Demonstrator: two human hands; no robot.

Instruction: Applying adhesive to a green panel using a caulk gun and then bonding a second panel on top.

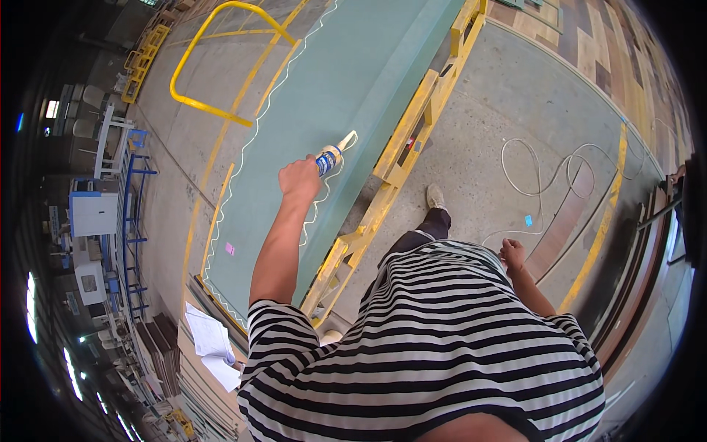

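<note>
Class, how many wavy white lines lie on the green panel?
2 lines: one along the left edge of the panel, another running from the tube in the left hand; the arm may hide more.

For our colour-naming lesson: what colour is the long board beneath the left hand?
The board is a muted grey-green, showing best in the head view.

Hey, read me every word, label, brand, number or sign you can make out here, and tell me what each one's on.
None can be read clearly enough to quote.
Glue bottle in the left hand: lettering on its blue-and-white label, too small and angled.
White papers at lower left: faint marks, too small.
Pink tag and blue tag: no legible writing.
</note>
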